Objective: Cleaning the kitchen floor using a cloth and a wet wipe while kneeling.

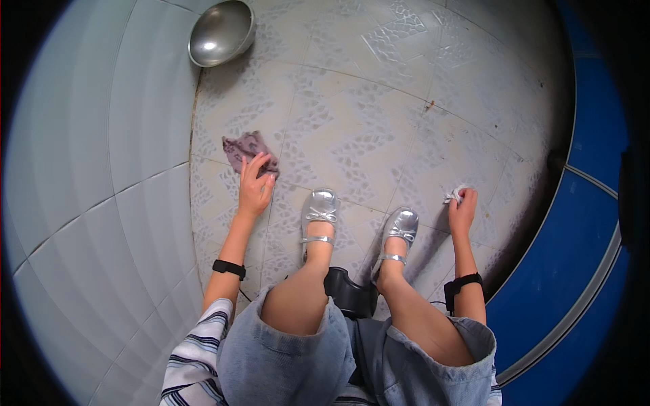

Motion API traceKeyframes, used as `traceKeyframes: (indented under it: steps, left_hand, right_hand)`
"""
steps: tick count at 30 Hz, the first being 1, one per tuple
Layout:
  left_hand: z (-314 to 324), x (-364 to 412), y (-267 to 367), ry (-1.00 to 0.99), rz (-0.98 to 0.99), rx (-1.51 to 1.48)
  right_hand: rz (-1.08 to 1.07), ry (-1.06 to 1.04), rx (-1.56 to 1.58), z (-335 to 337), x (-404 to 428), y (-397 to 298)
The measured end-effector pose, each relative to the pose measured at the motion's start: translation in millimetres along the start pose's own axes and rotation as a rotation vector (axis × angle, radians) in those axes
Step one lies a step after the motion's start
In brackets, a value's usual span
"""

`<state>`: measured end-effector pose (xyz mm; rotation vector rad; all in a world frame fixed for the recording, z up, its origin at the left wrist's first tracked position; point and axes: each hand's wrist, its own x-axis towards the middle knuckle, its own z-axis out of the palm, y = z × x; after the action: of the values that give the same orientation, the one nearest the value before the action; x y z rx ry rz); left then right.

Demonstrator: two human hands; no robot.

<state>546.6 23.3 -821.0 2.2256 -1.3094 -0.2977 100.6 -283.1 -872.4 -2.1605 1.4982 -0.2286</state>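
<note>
On the tiled floor (355,122), a purple-brown patterned cloth (249,147) lies left of centre. My left hand (256,185) is over the cloth's lower right edge, with thumb and index finger close together; whether they pinch the cloth cannot be told. At the right, my right hand (463,208) holds a small crumpled white piece, tissue or cloth (454,194), between its fingers, low over the floor. Both forearms wear black straps.
A metal bowl (221,35) rests tilted against the tiled wall (147,142) at the upper left. Blue cabinet fronts (533,254) line the right side. My silver shoes (321,208) and a black stool (350,294) are near me. Small brown debris (430,105) lies on the floor.
</note>
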Motion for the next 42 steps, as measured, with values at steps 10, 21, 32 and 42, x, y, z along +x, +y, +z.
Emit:
traceKeyframes:
  steps: [10, 21, 32, 42]
  left_hand:
    - [89.8, 47.5, -46.3, 0.331, -0.77, 0.24]
    - [169.1, 224.2, 65.6, 0.13, -0.029, 0.409]
    - [231.3, 199.1, 159.3, 0.111, 0.423, -0.072]
    - [84.2, 122.7, -34.4, 0.165, -0.132, 0.495]
  right_hand:
    - [-0.025, 0.036, -0.001, 6.8, 1.7, 4.8]
    - [0.034, 0.083, -0.114, 13.4, 7.5, -0.1]
    - [-0.064, -0.064, -0.022, 7.8, 6.9, 1.4]
    - [-0.028, -0.031, -0.057, 7.4, 5.6, 10.2]
